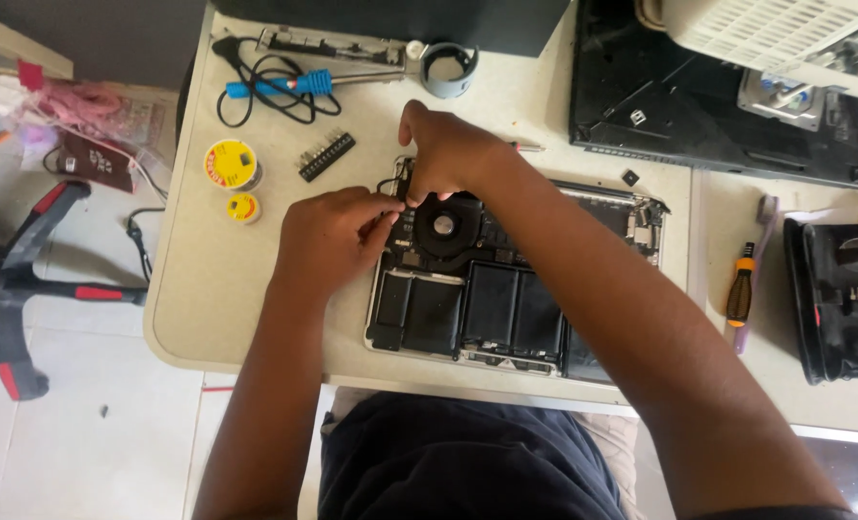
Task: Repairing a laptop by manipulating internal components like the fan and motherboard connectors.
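An opened laptop [506, 299] lies bottom-up on the cream table, showing a round black fan [442, 227] and black battery cells [492, 306]. My left hand [328, 236] rests at the laptop's left edge, fingers pinched on something small and dark near the top-left corner; what it is cannot be made out. My right hand [443, 152] is curled over that same corner, just above the fan, fingertips pressing down on the inside. Both hands nearly touch each other.
A blue-handled soldering iron [280, 85] with black cord, two yellow solder spools [232, 164], and a black bit holder [325, 156] lie left and behind. An orange-and-black screwdriver [740, 286] lies right, next to another black laptop [718, 96] and a black case [843, 299].
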